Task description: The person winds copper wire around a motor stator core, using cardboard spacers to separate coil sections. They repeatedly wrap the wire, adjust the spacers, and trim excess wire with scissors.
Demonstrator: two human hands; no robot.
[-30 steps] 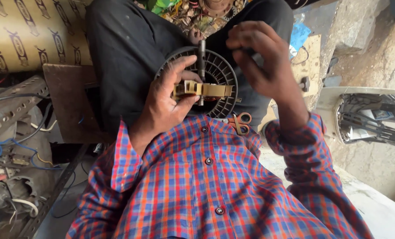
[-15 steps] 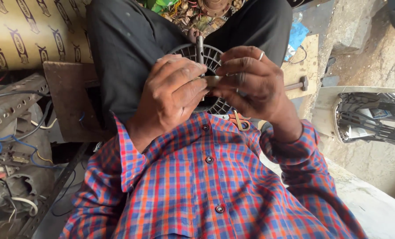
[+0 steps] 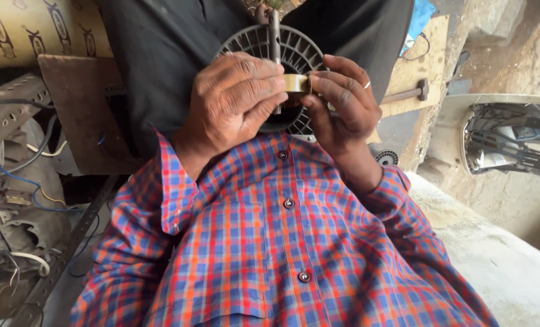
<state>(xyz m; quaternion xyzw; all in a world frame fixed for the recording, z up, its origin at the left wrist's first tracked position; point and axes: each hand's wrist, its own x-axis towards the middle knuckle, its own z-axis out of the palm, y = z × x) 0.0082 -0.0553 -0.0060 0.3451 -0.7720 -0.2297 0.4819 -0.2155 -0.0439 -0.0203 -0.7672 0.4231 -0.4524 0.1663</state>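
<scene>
Brass puller (image 3: pixel 296 83) (crosswise) between both hands, its steel screw (image 3: pixel 274 36) pointing away.

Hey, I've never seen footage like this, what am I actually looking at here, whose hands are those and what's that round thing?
There is no machine here. The picture comes from a camera worn on a person's head, looking down their own checked shirt to their lap. The left hand and the right hand are that person's own. Together they hold a small brass-coloured metal part on a dark upright shaft. The shaft rises from a round grey fan wheel with many thin blades, resting on the dark trousers. The right hand wears a ring. To the left lie tangled wires and metal scrap; to the right a hammer lies on a wooden board.
</scene>
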